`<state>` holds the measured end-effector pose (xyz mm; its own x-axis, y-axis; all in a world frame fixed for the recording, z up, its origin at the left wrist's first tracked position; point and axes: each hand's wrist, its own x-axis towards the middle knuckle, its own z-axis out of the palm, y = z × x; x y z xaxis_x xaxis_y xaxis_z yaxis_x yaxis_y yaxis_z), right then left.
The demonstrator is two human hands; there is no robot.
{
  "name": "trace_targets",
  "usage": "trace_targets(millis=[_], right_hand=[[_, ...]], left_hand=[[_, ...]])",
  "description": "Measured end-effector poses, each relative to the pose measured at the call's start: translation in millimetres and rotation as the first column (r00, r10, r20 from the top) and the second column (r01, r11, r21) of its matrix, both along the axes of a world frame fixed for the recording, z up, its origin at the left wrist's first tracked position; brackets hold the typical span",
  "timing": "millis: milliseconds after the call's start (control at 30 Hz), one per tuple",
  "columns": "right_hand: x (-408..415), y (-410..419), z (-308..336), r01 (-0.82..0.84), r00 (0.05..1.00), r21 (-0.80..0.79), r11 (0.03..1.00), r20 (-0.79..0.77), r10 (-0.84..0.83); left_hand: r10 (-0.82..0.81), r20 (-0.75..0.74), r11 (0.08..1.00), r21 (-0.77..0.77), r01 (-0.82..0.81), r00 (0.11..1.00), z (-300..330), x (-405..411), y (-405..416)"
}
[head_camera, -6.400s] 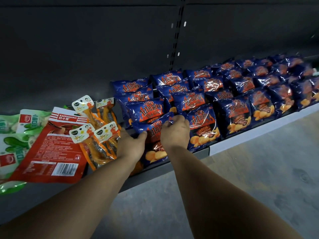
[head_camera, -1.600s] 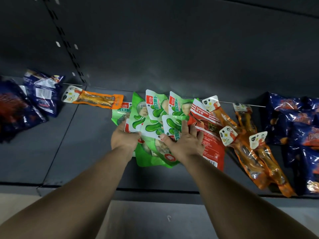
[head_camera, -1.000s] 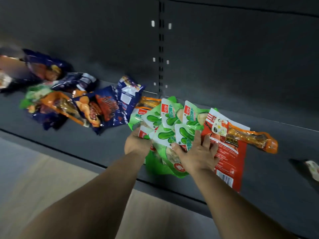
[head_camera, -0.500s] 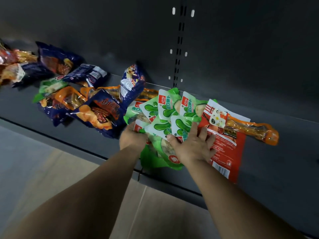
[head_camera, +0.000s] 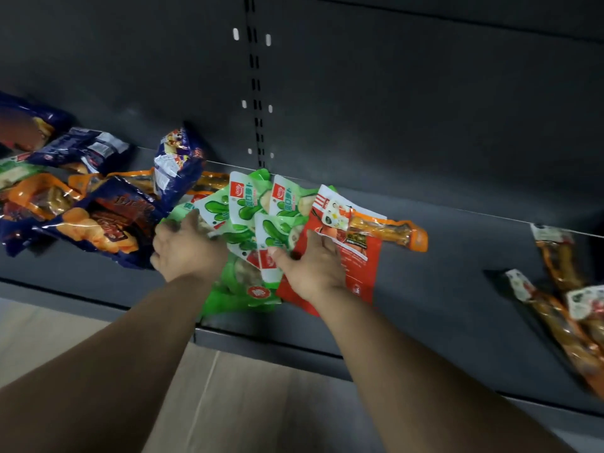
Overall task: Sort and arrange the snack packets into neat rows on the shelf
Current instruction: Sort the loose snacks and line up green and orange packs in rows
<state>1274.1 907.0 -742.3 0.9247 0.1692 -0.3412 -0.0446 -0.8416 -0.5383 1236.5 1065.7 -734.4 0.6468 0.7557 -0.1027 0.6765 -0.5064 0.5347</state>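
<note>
A fanned bunch of green snack packets (head_camera: 248, 207) lies on the dark shelf (head_camera: 441, 289), overlapping a red packet (head_camera: 358, 263). An orange packet (head_camera: 385, 230) rests across the red one. My left hand (head_camera: 186, 250) holds the bunch at its left edge, with its fingers against the green packets. My right hand (head_camera: 313, 266) lies on top with fingers spread over the red packet and its thumb on a green one. The bunch's left side touches a heap of blue packets (head_camera: 108, 220).
The heap at the left mixes blue, orange and green packets, and one blue packet (head_camera: 176, 165) leans on the back wall. Long orange packets (head_camera: 562, 308) lie at the far right. Bare shelf lies between them and the red packet. Beige floor (head_camera: 228, 403) is below.
Both hands have carried the green and red bunch leftward along the shelf, away from the rows of blue packets. It now meets the mixed heap at the left.
</note>
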Motion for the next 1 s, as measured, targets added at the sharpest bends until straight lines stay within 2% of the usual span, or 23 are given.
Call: trace_targets(millis=[167, 300, 433, 567, 700, 867, 1000], right_hand=[[8, -49, 15, 0.107, 0.990, 0.001, 0.994, 0.087, -0.107], [11, -108, 23, 0.195, 0.976, -0.066, 0.979, 0.110, -0.187], [1, -181, 21, 0.272, 0.962, -0.176, 0.946, 0.060, -0.265], [-6, -251, 20, 0.344, 0.936, -0.284, 0.895, 0.030, -0.350], [-4, -306, 21, 0.450, 0.891, -0.264, 0.853, 0.068, -0.449], [-3, -360, 16, 0.588, 0.808, -0.221, 0.778, 0.119, -0.577], [-2, -388, 10, 0.618, 0.784, -0.251, 0.745, 0.141, -0.604]], left_hand=[[-0.228, 0.115, 0.973, 0.039, 0.225, 0.967, 12, 15, -50], [-0.393, 0.070, 0.920, 0.028, 0.392, 0.917, 6, 24, -102], [-0.568, -0.019, 0.822, 0.044, 0.568, 0.823, -5, 29, -159], [-0.703, -0.041, 0.709, 0.042, 0.704, 0.710, -15, 32, -214], [-0.791, -0.094, 0.608, -0.003, 0.794, 0.605, -19, 33, -268], [-0.846, -0.062, 0.532, -0.066, 0.844, 0.529, -27, 27, -324], [-0.892, -0.090, 0.449, -0.073, 0.891, 0.442, -32, 17, -363]])
